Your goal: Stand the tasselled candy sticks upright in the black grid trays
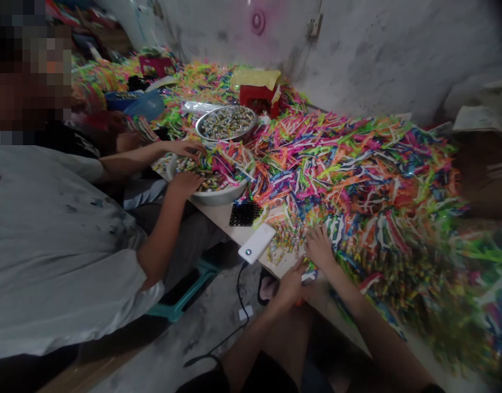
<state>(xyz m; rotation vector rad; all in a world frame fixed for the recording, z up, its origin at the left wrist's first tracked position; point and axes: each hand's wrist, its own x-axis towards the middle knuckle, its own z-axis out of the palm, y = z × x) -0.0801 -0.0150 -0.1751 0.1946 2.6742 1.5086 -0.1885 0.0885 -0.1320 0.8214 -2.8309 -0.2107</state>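
Touching, right side: my right grip lies on the surface with its fingers reaching out, released rather than clenched, right at the near edge of the colourful strips.
Left grip: my left grip sits just beside it, at the surface's edge, fingers bent against a small bundle of green and white (whether they are closed on it, I cannot tell).
Small pieces: a scatter of short, pale-and-yellow ones lies just beyond my fingertips, to the left of my right grip.
Strips: the heap spreads ahead and to the right of both my grips, pink, orange, green, blue and white; a row of them with narrow ends lies near my right forearm.
White device: a slab with a black cable lies left of the small pieces, a black mesh tray just behind it.
Basin: a pale basin stands farther left, a co-worker's two hands in it.
Metal bowl: behind that basin, a bowl full of small pieces, near a red stool.
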